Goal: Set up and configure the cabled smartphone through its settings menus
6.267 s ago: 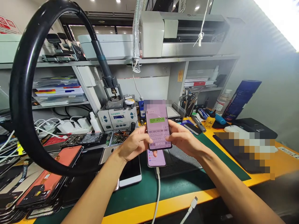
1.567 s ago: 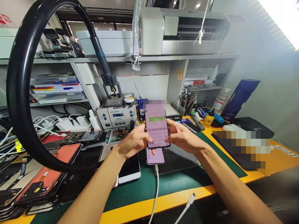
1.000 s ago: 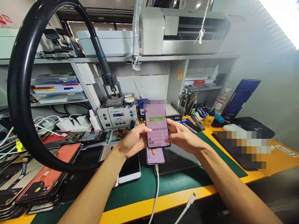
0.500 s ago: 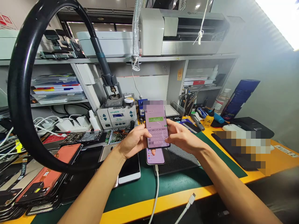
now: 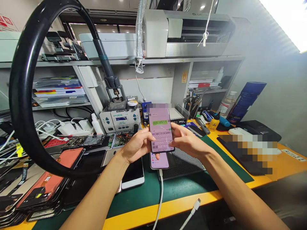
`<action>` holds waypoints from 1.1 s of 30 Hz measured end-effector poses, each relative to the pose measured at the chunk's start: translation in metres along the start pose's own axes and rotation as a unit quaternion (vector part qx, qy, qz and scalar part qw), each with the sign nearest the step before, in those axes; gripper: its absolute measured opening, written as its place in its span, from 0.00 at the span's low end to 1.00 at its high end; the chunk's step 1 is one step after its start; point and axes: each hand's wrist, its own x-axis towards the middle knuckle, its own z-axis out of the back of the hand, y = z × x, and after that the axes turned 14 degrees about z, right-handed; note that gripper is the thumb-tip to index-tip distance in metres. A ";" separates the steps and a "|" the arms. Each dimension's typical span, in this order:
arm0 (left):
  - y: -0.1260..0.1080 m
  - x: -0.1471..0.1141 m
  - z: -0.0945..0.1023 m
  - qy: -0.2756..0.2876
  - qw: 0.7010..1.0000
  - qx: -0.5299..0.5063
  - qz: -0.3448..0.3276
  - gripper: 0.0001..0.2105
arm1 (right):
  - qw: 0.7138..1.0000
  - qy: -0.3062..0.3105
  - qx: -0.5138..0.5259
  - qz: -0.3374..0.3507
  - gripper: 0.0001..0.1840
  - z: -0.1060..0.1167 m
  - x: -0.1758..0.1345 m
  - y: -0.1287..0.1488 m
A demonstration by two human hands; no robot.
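Between them, my left hand (image 5: 139,143) and my right hand (image 5: 185,140) grip a smartphone (image 5: 161,127) upright, its pink screen showing a chat with a green message bubble and a keyboard. Both thumbs rest at the keyboard's sides, while the other fingers are mostly hidden behind the phone. Just below and behind it is a second phone (image 5: 159,161) with a lit screen, its top covered by the held phone. A white charging cable (image 5: 161,185) is plugged into that phone's lower end. Under my right hand lies a black perforated mat or plate (image 5: 184,166).
Stacked phone parts (image 5: 51,179) crowd the left, beside a white-edged tablet-like device (image 5: 134,174). A black ring on a flexible arm (image 5: 18,95) arches over them. Behind stands a soldering station (image 5: 120,119). A loose cable plug (image 5: 197,203) hangs at the front edge. A yellow bottle (image 5: 214,123) is at right.
Both hands and the phone stay nearly still. The black ring appears very slightly shifted in view.
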 end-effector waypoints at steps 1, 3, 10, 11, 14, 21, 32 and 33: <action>0.000 0.000 0.000 0.001 1.000 0.001 -0.001 0.23 | 1.000 0.000 -0.001 0.001 0.36 0.000 0.000 0.000; 0.000 -0.001 0.000 0.000 1.000 0.005 -0.002 0.24 | 1.000 0.000 -0.002 0.002 0.35 -0.001 0.000 0.001; 0.003 0.000 0.001 -0.008 1.000 0.020 -0.004 0.22 | 1.000 -0.009 -0.009 0.002 0.33 -0.002 0.001 0.002; 0.003 0.001 0.001 -0.010 1.000 0.020 -0.005 0.22 | 1.000 -0.010 -0.011 0.002 0.34 -0.002 0.000 0.002; 0.004 0.001 0.001 -0.021 0.999 0.027 -0.006 0.23 | 1.000 -0.010 -0.020 0.008 0.35 -0.002 0.000 -0.001; 0.005 0.001 -0.002 -0.010 0.997 0.069 -0.017 0.29 | 0.998 -0.038 -0.044 0.030 0.33 -0.004 0.002 -0.010; 0.005 0.000 -0.001 -0.006 0.999 0.037 -0.006 0.28 | 0.997 -0.074 0.009 0.013 0.22 -0.005 0.005 -0.011; 0.004 0.000 -0.001 -0.010 0.999 0.031 -0.003 0.27 | 0.997 -0.075 0.014 0.010 0.23 -0.004 0.005 -0.011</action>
